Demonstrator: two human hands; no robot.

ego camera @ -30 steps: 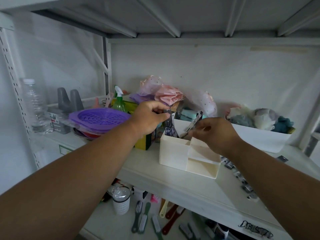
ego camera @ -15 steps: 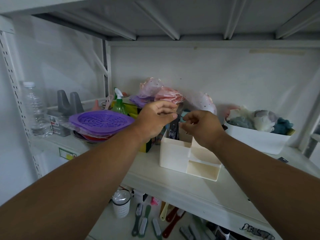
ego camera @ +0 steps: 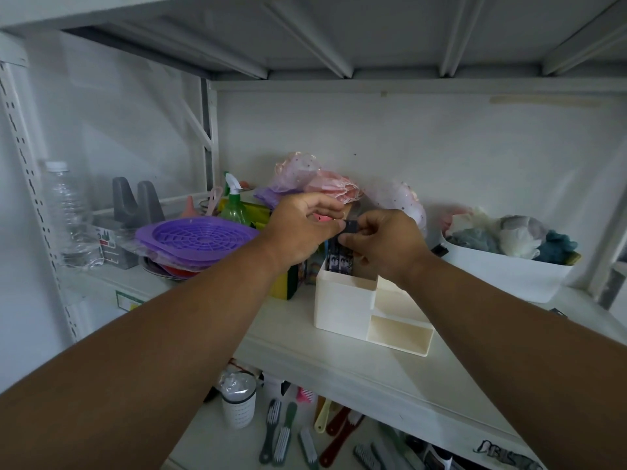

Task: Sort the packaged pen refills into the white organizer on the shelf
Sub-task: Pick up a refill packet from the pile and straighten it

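head view, hands: the left hand (ego camera: 302, 228) and right hand (ego camera: 383, 242) meet above the tall back compartment of the organizer, fingertips pinching the dark top edge of the refill packs from either side.
head view, grip: both hands hold narrow, fingers curled onto the packs.
head view, refills: the flat dark packaged pen refills (ego camera: 341, 257) stand upright, lower ends inside the back left compartment, tops between the two hands.
head view, organizer: the white plastic stepped desk organizer (ego camera: 342, 307) sits on the white metal shelf (ego camera: 305, 347), its lower front trays toward the camera.
head view, left side: a purple round plastic strainer (ego camera: 196, 237) on stacked plates, a green spray bottle (ego camera: 233, 206), a clear plastic water bottle (ego camera: 69, 215).
head view, right side: a white oblong plastic tub (ego camera: 502, 276) filled with soft cloth items, well apart from the organizer.
head view, below: brushes (ego camera: 281, 435) lie on the lower shelf.
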